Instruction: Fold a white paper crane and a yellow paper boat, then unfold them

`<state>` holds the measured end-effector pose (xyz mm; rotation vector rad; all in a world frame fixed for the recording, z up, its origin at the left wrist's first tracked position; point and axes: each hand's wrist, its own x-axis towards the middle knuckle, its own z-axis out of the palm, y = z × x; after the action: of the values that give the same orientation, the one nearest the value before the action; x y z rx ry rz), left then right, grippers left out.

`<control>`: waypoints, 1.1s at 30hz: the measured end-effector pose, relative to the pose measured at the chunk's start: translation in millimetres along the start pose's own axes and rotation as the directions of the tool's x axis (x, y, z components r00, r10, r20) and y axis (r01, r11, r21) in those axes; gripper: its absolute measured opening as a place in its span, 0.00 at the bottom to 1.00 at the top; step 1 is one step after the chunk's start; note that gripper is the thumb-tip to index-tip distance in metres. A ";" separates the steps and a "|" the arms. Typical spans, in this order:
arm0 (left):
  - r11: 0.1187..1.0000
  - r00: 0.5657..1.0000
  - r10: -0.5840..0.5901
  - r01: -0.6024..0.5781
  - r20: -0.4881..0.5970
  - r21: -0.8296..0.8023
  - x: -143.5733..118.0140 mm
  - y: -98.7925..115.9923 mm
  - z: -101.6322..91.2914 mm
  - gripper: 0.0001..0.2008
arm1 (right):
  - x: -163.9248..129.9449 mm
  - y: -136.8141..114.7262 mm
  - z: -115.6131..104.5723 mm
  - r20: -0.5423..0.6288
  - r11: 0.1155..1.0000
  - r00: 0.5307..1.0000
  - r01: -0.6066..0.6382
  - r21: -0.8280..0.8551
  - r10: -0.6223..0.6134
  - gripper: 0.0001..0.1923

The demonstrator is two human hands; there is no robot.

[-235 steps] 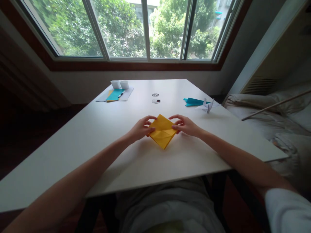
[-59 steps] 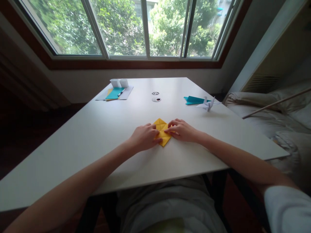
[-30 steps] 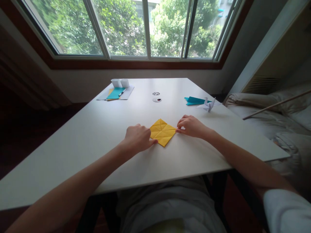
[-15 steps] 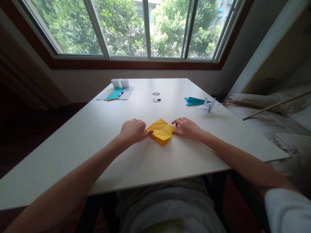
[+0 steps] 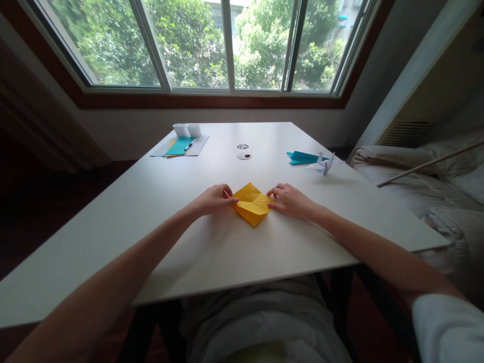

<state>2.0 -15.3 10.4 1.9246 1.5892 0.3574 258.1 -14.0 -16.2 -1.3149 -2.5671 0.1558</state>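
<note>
The grip of the left hand [image 5: 216, 199] is closed on the left corner of a folded yellow paper [image 5: 249, 196], thumb on top. The right hand [image 5: 290, 200] touches the opposite corner with its thumb, fingers curled loosely; whether it pinches, I cannot tell. The paper lies on the smooth white bench [image 5: 151, 201], a creased, matte diamond with its near flap lifted. One corner points toward the window [image 5: 189, 50], its opposite toward the person; neither diagonal is clearly longer. Both side corners are partly covered, and the inner layers are hard to make out. Beyond the paper to the right, a sharp-angled white paper bird [image 5: 322, 165] partly hides a flat blue folded paper [image 5: 303, 157].
</note>
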 end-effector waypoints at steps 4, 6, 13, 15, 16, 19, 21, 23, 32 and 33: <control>0.965 0.995 -0.028 0.051 0.092 -0.257 -1.3 1.7 2.5 0.21 | 0.0 1.9 0.2 0.001 0.999 1.000 -0.005 0.041 0.005 0.16; 0.946 0.995 -0.017 0.047 0.097 -0.320 -3.2 3.5 1.9 0.24 | 0.4 3.8 0.0 0.005 0.997 1.000 -0.013 0.082 0.012 0.16; 0.862 0.996 0.050 -0.009 0.067 -0.507 0.5 -3.6 -2.3 0.29 | 5.2 11.3 -1.4 0.054 0.938 0.994 -0.104 0.331 0.091 0.15; 0.839 0.996 0.055 -0.010 0.067 -0.544 3.1 -6.6 -2.7 0.29 | 6.2 12.9 -2.0 0.074 0.865 0.986 -0.166 0.473 0.149 0.14; 0.829 0.996 0.055 -0.010 0.064 -0.559 4.1 -7.5 -2.8 0.29 | 6.4 13.4 -2.7 0.091 0.808 0.981 -0.191 0.558 0.169 0.13; 0.798 0.998 0.051 -0.015 0.042 -0.603 5.4 -7.4 -3.1 0.29 | 5.6 13.5 -6.5 0.183 0.583 0.968 -0.248 0.774 0.170 0.16; 0.768 0.998 0.059 -0.030 0.024 -0.640 5.1 -6.2 -3.1 0.28 | 4.7 12.6 -9.1 0.245 0.471 0.959 -0.282 0.836 0.140 0.20; 0.737 0.998 0.069 -0.046 0.008 -0.675 4.6 -4.9 -2.6 0.27 | 4.5 11.6 -10.2 0.252 0.426 0.961 -0.278 0.861 0.117 0.22; 0.869 0.917 0.264 -0.361 -0.299 -0.339 -1.1 2.4 -6.0 0.13 | 3.4 10.4 -14.4 -0.307 0.808 0.944 0.087 0.583 0.120 0.12; 0.886 0.875 0.340 -0.421 -0.343 -0.193 -3.0 3.5 -7.6 0.12 | 2.1 10.1 -16.8 -0.365 0.872 0.927 0.107 0.477 0.086 0.10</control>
<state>-0.3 -16.4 18.9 2.0350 1.2392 1.0222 269.3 -6.7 -1.9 -1.0150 -2.0249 0.4712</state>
